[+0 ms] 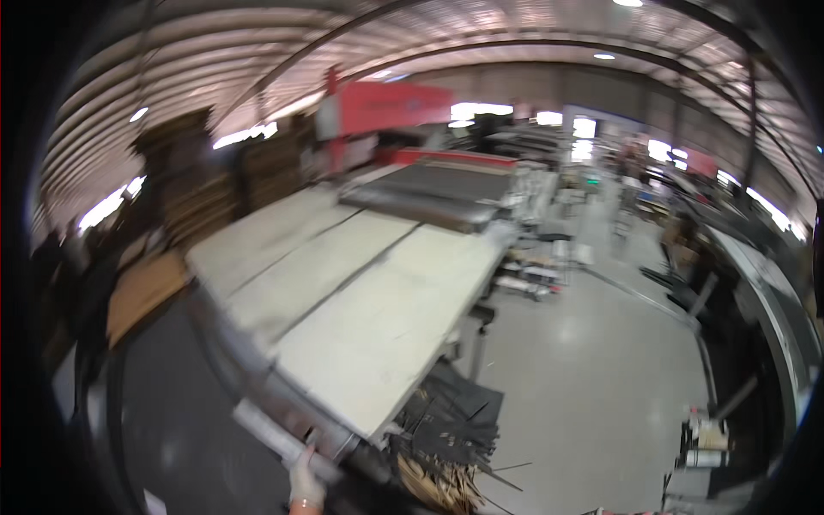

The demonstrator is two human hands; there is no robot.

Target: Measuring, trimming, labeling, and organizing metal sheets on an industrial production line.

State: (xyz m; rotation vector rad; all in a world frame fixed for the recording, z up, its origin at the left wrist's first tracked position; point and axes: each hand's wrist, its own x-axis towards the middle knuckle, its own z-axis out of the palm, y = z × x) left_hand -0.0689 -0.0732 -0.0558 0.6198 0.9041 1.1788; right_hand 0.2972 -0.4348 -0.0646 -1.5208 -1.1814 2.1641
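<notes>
Pale bar [270, 433] beneath the fingers [304, 464], mostly to their left.

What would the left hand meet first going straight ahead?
Likely the pale bar, which the left hand seems to touch; beyond it, the table's dark front edge. Blur leaves depth unclear.

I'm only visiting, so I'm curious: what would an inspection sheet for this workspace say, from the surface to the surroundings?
Surface: pale worktable, crossed by dark lines, with a dark section at its far end.
Job's things: light-grey bar by the table's near edge.
Clutter: dark sheets and brown strips heaped low beside the table's near right corner.
Grips: left grip, seemingly the person's left hand, is at the bar; blur hides whether it closes on it. Right: not in view.
Cables: nothing seen clearly.
Surroundings: stacked brown material at left, red machine part beyond the table, grey floor at right.
</notes>
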